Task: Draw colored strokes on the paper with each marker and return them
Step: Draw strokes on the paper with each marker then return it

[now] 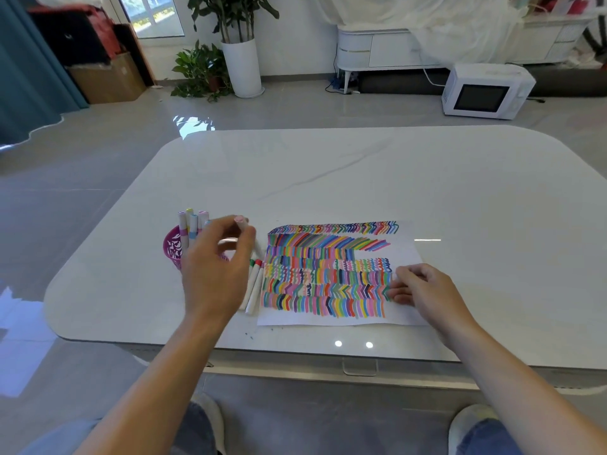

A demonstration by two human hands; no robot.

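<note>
The fingers [243, 239] of the left hand [216, 261] pinch a pink marker [242, 224] up in the air, near the pink cup [171, 249] full of markers. The right hand [418, 287] rests on the paper [405, 252] with loose fingers and holds nothing. Colored lines fill most of the paper. A few loose markers [255, 287] lie on the table [328, 178] beside it, so I think some still need putting back.

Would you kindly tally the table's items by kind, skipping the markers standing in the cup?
White paper sheet with coloured strokes: 1
Pink patterned cup: 1
White markers lying flat: 2
Pink-capped marker held in left hand: 1
Total: 5
</note>
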